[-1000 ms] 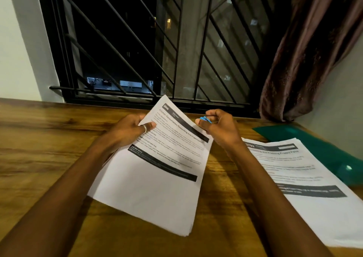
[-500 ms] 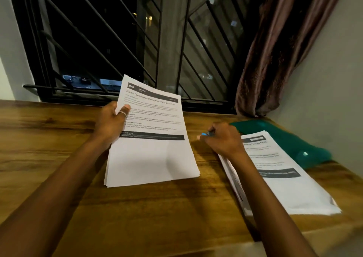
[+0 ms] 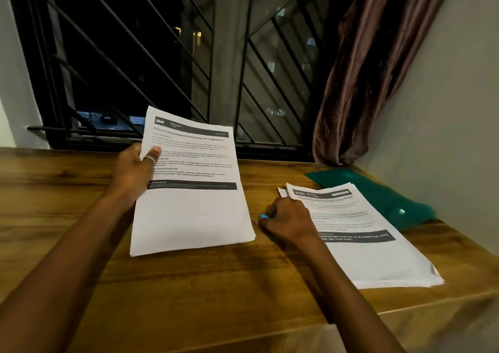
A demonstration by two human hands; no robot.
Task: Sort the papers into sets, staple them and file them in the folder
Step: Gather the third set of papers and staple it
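1. Head view: the left hand (image 3: 135, 174) grips a set of papers (image 3: 191, 217) by its left edge, with the thumb on the top page. The lower edge seems to rest on the table (image 3: 189, 293).
2. The right hand (image 3: 291, 220) is curled around a small blue object (image 3: 264, 216) and touches the second stack (image 3: 361, 244). The green folder (image 3: 383, 193) lies behind this stack, partly under it.
3. With a grip on one edge only, the sheets may slide apart, and a staple could miss some pages.
4. The right hand may push the stack's loose corner sheets further out of line.
5. The blue object is mostly covered; it is probably a stapler, but I cannot confirm. Whether the held set is already stapled does not show.
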